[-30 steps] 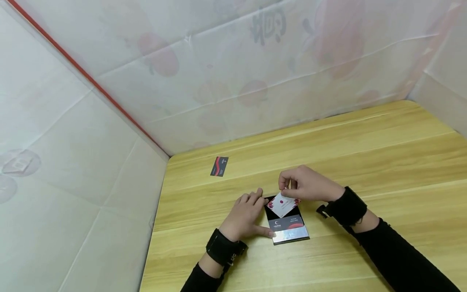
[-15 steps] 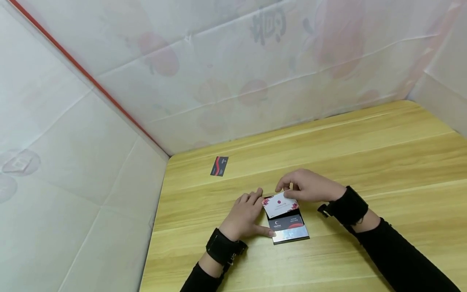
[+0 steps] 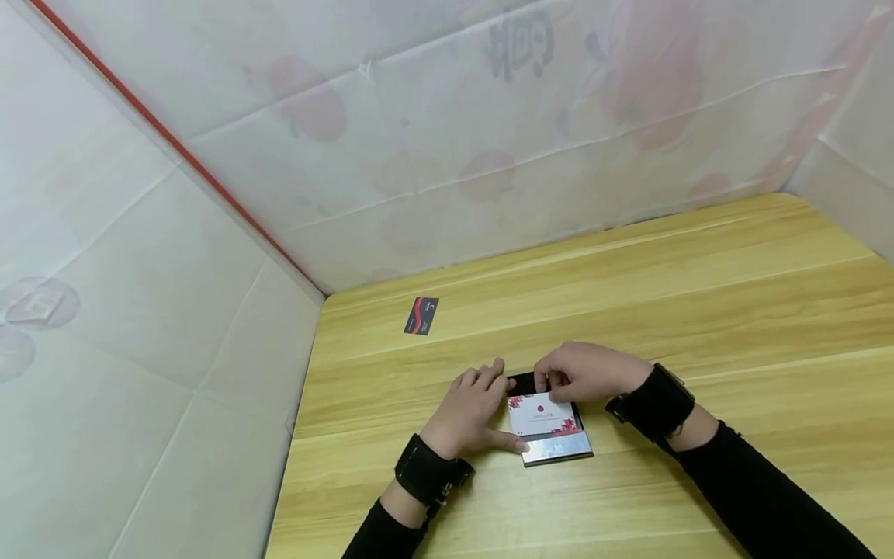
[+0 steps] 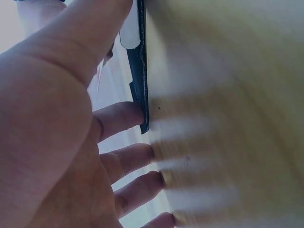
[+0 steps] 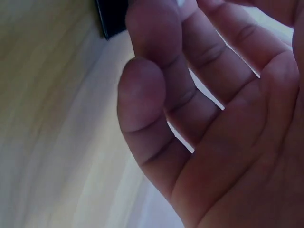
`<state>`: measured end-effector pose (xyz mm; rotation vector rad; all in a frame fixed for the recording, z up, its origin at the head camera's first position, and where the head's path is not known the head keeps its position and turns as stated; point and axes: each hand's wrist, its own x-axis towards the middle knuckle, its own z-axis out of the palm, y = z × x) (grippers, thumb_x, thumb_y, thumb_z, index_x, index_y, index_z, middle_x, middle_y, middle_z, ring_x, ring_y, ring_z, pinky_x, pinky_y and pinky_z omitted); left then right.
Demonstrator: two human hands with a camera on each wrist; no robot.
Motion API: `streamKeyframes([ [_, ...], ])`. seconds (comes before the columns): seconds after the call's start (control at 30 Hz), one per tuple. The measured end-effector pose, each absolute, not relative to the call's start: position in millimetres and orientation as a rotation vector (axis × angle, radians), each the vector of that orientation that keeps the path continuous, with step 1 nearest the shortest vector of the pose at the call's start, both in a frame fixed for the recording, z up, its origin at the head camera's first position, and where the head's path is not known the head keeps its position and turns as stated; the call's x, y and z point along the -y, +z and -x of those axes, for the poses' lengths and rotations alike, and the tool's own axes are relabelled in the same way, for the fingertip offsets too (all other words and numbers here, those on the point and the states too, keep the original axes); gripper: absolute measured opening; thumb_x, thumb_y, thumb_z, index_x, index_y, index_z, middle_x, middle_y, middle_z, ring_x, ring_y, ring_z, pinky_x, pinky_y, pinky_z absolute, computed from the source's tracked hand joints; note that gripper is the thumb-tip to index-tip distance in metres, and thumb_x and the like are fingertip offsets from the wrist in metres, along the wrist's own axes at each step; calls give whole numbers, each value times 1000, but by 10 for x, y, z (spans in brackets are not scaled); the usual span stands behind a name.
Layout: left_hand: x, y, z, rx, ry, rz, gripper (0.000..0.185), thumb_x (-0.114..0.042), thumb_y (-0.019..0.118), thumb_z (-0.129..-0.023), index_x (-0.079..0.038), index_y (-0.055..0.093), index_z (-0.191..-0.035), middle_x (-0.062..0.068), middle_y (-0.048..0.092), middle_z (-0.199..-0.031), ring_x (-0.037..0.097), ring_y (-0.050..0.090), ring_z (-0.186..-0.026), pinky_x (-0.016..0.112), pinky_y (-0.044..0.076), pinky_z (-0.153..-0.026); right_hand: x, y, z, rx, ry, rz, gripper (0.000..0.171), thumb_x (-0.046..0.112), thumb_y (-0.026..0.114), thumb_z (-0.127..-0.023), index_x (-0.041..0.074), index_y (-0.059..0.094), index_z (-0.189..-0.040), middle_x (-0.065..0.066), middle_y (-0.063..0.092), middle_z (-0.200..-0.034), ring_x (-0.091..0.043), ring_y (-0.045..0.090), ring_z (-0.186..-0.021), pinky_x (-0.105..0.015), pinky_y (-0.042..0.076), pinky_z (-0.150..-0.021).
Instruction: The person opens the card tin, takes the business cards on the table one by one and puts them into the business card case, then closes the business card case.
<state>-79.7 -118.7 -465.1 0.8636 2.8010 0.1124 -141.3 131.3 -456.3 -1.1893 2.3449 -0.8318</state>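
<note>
My left hand lies flat on the wooden table, fingers straight, thumb and fingertips braced against the left edge of the black card case. My right hand pinches the far edge of a white floral card — the card lies low over the open case, near square with it, though I cannot tell whether it is seated inside. As I judge it, the risk is a skewed card: if a corner catches the rim, pressing would bend it or slide the case toward me. If my left thumb lifts, the case could skate on the smooth wood. A black-and-red card lies well apart — near the table's far left corner.
</note>
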Motion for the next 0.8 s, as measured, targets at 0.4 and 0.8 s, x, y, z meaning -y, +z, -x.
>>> streamKeyframes([
  [0.4,1171,-4643,789,-2807,110,-871,101,-82,65,-69,-17,45,-144,11,25,-164,30,36,-142,49,33,-114,-1334,-4599,1426,-2473,-772,1103,17,8,66,-85,26,64,-83,15,53,-66,-2,47,-58,-22,41,-55],
  [0.8,1185,-4635,783,-2789,145,-854,98,-81,65,-71,-22,44,-147,10,23,-164,30,34,-143,50,32,-115,-1309,-4554,1381,-2404,-761,1135,17,6,67,-82,22,65,-82,14,52,-64,-1,47,-57,-22,41,-56],
])
